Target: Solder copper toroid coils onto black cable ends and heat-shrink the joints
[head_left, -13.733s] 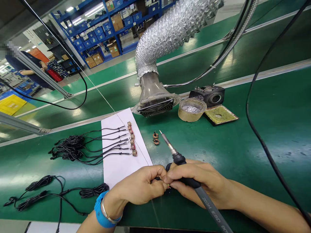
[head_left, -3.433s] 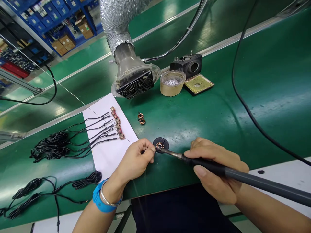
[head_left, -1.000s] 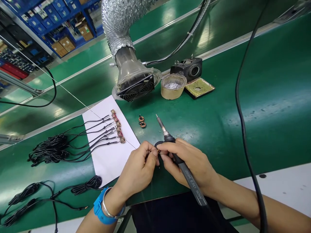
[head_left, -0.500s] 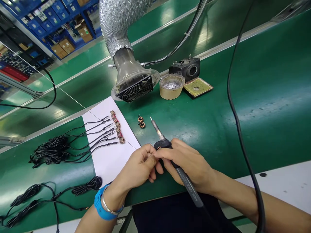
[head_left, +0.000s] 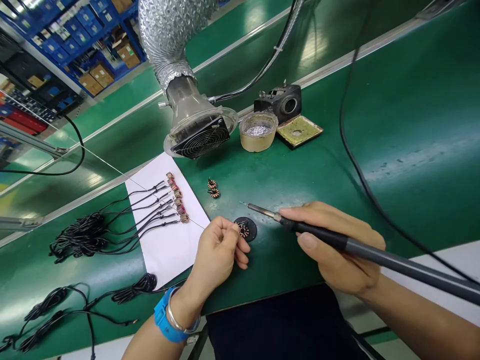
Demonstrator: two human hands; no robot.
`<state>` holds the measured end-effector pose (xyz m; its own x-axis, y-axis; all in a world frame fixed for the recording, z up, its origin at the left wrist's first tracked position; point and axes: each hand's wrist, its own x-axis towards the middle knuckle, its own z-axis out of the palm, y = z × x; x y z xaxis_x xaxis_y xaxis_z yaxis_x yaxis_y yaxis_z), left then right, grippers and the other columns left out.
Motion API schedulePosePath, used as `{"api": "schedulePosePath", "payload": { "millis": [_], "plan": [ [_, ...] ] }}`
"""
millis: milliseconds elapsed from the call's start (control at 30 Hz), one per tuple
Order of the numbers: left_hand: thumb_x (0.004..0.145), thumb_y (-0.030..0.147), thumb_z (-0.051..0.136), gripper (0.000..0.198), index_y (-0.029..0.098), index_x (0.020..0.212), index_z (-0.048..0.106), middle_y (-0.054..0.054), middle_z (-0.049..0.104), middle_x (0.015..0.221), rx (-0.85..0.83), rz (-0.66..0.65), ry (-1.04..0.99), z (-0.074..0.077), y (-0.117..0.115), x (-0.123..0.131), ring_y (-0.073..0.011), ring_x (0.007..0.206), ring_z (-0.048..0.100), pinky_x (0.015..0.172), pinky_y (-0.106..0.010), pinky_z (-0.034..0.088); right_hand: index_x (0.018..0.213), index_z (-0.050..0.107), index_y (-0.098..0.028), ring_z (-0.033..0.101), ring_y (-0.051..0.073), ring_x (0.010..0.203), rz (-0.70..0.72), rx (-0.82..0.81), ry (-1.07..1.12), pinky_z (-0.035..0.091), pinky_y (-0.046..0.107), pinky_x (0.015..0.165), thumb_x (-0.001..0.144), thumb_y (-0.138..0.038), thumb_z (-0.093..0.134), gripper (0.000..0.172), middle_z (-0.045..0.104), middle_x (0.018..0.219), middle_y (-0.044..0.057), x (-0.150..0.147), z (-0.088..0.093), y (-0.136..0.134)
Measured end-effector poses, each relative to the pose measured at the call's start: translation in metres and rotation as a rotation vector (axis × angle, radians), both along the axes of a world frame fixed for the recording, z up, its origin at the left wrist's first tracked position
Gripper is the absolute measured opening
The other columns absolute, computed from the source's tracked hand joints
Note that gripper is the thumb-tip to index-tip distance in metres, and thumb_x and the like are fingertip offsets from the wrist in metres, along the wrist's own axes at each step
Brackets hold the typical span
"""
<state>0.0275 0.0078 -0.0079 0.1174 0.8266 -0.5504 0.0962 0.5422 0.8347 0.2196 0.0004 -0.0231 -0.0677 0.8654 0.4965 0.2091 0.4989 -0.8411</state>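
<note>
Near the bench's (head_left: 337,165) front edge, the coil (head_left: 244,230) lies at 3 o'clock of the left hand (head_left: 219,247), which pinches thin wire (head_left: 108,165). The right hand (head_left: 337,252) clasps the soldering iron (head_left: 330,239); its shaft points to 9 o'clock, with the tip just beyond the coil and apart from it.

counter (head_left: 375,125): glossy green, pale scuffs
paper sheet (head_left: 168,250): plain white
cables (head_left: 78,237): black
soldering iron (head_left: 337,242): dark grey handle, black grip, silver tip
coil (head_left: 244,230): copper-orange and black striped winding, on a black disc (head_left: 251,224)
wristband (head_left: 165,322): bright blue
duct (head_left: 168,30): crinkled silver foil
sponge (head_left: 300,132): stained yellow
fan grille (head_left: 200,142): black concentric rings
</note>
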Motion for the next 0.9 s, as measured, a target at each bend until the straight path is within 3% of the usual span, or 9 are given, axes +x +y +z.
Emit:
{"api": "schedulePosePath", "payload": {
  "millis": [167,333,900],
  "plan": [
    [0.087,0.036,0.050,0.021,0.017,0.079,0.043,0.006,0.059,0.054,0.003,0.058,0.026,0.0017,-0.0001,0.0018,-0.0073,0.038,0.052,0.039,-0.017,0.043,0.106,0.064,-0.021,0.054,0.013,0.057,-0.078,-0.100,0.014,0.042,0.027,0.050,0.084,-0.020,0.057,0.023,0.063,0.078,0.002,0.0038,-0.0060,-0.0044],
    [0.088,0.036,0.049,0.021,0.017,0.079,0.043,0.006,0.059,0.055,0.001,0.034,0.032,0.0003,-0.0029,0.0036,-0.0070,0.039,0.053,0.040,-0.017,0.044,0.100,0.063,-0.019,0.059,0.015,0.063,-0.016,-0.080,-0.026,0.044,0.027,0.051,0.082,-0.017,0.055,0.020,0.065,0.080,0.004,0.0055,-0.0018,-0.0046],
    [0.092,0.039,0.048,0.024,0.018,0.083,0.044,0.005,0.059,0.062,0.075,0.052,0.041,-0.0067,-0.0092,0.0058,-0.0079,0.046,0.056,0.046,-0.020,0.049,0.097,0.061,-0.017,0.057,0.013,0.061,0.060,-0.083,-0.017,0.043,0.027,0.051,0.080,-0.013,0.053,0.019,0.063,0.079,0.004,0.0040,0.0037,-0.0012]
  ]
}}
